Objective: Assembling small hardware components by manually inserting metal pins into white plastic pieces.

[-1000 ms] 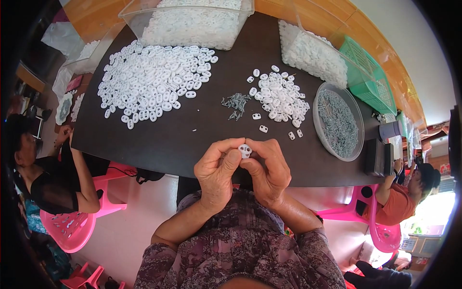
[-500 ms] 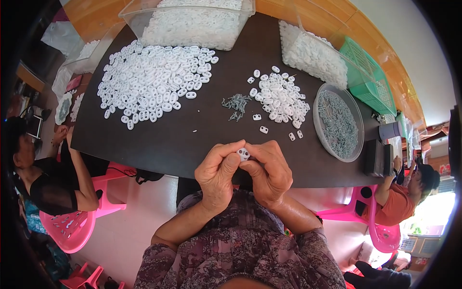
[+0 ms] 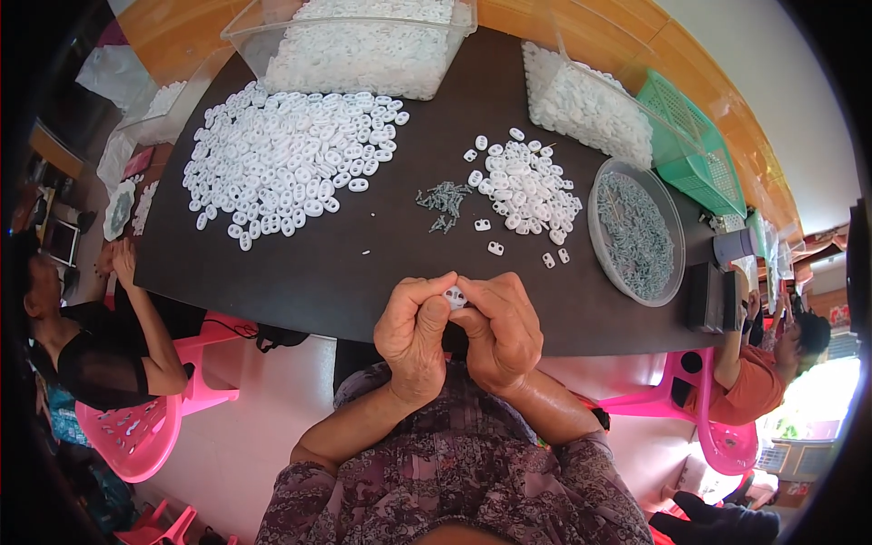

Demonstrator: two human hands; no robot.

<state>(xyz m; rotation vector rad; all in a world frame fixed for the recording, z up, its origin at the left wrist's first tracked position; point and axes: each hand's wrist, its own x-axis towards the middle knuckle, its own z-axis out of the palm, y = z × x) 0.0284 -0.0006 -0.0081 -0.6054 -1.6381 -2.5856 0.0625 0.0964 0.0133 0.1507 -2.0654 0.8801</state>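
Note:
My left hand (image 3: 415,338) and my right hand (image 3: 499,329) meet at the near edge of the dark table (image 3: 345,272), fingertips pinched together on one small white plastic piece (image 3: 454,295). Most of that piece is hidden by my fingers. A little beyond my hands lies a small heap of grey screws (image 3: 441,198). To the far left spreads a large pile of white plastic pieces (image 3: 291,154); a smaller pile of them (image 3: 527,186) lies to the right, with a few loose ones near it.
A round clear dish of screws (image 3: 636,232) sits at the right. Clear bins of white pieces (image 3: 359,41) (image 3: 586,100) and a green basket (image 3: 699,150) line the far edge. A black box (image 3: 708,298) stands at the right edge. Seated people on pink chairs flank the table.
My hands stay together at the table's near edge with the white piece between the fingertips; the fingers shift only slightly. Nothing on the table has moved.

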